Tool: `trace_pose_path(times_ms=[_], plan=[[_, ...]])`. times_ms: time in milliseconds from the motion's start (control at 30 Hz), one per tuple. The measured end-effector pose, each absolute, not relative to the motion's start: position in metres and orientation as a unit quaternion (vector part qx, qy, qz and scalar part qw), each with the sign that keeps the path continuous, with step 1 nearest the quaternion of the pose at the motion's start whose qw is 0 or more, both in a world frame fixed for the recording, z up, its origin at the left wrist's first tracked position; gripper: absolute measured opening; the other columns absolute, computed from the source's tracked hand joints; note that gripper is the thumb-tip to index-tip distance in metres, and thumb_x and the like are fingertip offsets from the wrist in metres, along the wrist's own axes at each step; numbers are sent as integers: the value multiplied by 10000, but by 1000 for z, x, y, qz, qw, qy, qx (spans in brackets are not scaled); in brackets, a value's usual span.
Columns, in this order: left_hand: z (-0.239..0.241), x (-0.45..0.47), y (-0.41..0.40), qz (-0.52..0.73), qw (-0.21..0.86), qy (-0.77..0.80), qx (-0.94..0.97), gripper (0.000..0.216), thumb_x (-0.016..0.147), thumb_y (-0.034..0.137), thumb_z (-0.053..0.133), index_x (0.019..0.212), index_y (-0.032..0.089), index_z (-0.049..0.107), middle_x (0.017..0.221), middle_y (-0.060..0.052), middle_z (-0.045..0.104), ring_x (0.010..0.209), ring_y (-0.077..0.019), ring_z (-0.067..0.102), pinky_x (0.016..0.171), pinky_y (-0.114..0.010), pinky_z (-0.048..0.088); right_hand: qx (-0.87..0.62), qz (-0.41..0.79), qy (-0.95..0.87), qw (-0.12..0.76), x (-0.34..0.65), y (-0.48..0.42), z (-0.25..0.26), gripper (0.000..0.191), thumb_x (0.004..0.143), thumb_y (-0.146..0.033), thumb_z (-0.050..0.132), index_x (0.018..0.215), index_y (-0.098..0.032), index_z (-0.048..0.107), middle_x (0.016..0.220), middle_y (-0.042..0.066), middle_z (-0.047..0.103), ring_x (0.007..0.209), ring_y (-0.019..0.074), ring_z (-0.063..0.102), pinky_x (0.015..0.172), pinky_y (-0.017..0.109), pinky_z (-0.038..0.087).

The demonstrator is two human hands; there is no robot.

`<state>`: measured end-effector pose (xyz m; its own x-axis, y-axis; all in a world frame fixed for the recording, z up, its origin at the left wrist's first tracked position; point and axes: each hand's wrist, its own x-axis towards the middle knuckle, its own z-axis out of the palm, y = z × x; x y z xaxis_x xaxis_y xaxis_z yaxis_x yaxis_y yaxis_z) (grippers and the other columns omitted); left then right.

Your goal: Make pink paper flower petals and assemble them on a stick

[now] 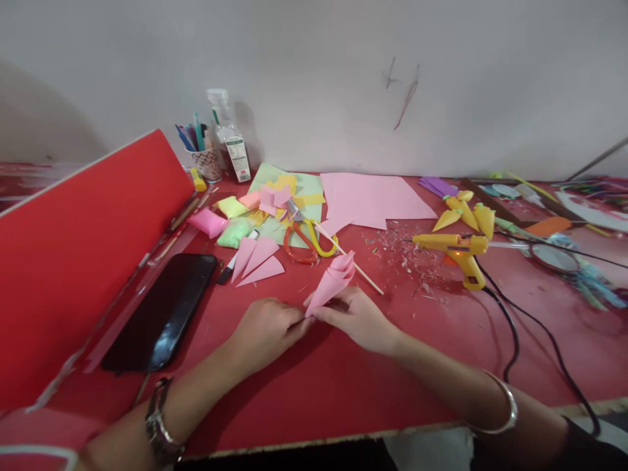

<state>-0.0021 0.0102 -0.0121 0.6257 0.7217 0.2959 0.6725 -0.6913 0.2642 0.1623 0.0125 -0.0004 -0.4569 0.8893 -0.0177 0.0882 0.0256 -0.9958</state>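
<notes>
A cluster of pink paper cones (332, 281) lies low over the red table (304, 392), its pointed end toward me. My left hand (265, 330) pinches that pointed tip with closed fingers. My right hand (356, 317) grips the cone's lower side, fingers closed round it. Three loose pink paper cones (259, 260) lie flat just beyond my left hand. A thin wooden stick (350, 260) lies behind the held cones.
A black phone (161, 314) lies at left beside a raised red board (83, 255). Scissors (307, 241), coloured papers, a pink sheet (373, 196), a pen cup (206, 160) and a bottle (230, 140) stand further back. A yellow glue gun (458, 252) with black cord and yellow cones (466, 212) sit right.
</notes>
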Motion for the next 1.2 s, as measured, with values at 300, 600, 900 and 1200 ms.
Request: trace_pose_path(times_ms=[300,600,900,1200], plan=[[-8,-1,9,168,168,317,918,631,898,365,116,551,131,588,438,-52,555,412,-126,509,441,-223,342,-357,614,-619,335,163,11,4,149,650,-304,635,680,-158,641,618,-5,618,574,90,562,602,232,489],[9,-7,8,88,660,107,738,490,849,472,285,875,131,635,791,-98,667,565,-110,600,600,-212,459,-230,778,-542,219,168,4,6,201,636,-227,662,805,-120,648,591,-27,577,479,23,504,493,128,435],[1,-3,5,127,696,159,689,453,802,491,389,809,97,613,765,-99,641,540,-98,533,563,-218,431,-268,768,-528,246,167,6,4,214,641,-278,659,755,-98,641,547,-18,580,425,31,520,434,130,434],[1,1,13,354,518,412,661,221,629,344,576,725,169,481,618,39,485,551,-96,443,531,-212,369,-401,640,-600,265,162,8,3,209,748,-335,520,675,-140,501,512,-52,505,392,28,483,395,133,394]])
